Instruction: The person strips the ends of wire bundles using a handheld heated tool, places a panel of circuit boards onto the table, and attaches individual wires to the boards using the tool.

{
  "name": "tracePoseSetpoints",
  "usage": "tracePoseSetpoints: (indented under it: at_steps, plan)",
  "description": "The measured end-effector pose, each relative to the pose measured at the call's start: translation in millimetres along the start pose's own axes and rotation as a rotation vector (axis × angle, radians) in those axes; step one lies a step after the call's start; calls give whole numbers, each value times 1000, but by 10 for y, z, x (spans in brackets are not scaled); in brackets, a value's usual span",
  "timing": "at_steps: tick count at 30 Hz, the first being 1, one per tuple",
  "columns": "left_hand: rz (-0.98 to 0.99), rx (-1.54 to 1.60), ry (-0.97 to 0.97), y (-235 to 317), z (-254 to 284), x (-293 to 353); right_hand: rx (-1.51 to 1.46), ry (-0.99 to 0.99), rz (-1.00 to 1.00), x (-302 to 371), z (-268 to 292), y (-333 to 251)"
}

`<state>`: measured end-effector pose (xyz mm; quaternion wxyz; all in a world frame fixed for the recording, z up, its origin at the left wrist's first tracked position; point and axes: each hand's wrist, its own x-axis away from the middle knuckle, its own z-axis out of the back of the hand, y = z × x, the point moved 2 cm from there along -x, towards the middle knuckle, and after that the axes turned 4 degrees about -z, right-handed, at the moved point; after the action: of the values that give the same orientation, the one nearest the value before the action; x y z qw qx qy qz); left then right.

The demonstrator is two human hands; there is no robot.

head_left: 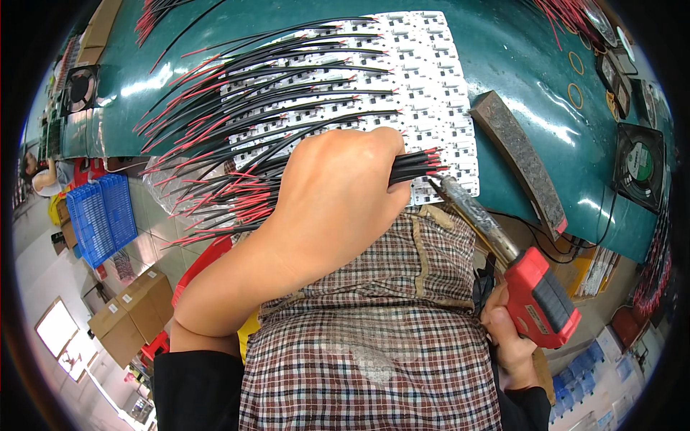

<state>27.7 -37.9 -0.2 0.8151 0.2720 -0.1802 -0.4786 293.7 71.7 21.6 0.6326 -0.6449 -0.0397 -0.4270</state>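
My left hand [345,176] is closed around a bundle of thin black wires [411,168] with red tips, whose ends stick out past the fingers to the right. Beneath and beyond it lies a white sheet of small circuit boards [428,86]. Rows of black wires [287,79] reach across the sheet, their loose red-tipped ends fanned out to the left. At the lower right my right hand [509,336] grips a red and black soldering gun [543,298] by its handle. Its metal barrel points up and left, with the tip close to the held wire ends; contact cannot be made out.
A dark, worn bar [519,158] lies on the green table [517,43], right of the sheet. Black square fans [638,169] stand at both sides. Rubber bands [576,63] lie at the far right. A blue basket [102,215] and cardboard boxes [133,316] sit on the left floor.
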Motion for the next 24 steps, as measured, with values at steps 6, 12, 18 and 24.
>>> tracePoseSetpoints:
  at_steps: [6,12,18,24]
  plan:
    - [-9,49,8,-23,-7,29,-96,52,-22,-8,-56,-35]
    - [47,220,-52,-85,30,33,-158,29,-31,0,-38,-36]
    - [-93,-108,183,29,181,49,-156,51,-11,32,-24,-49]
    - [-18,55,149,96,236,108,-163,43,-12,66,-8,-67]
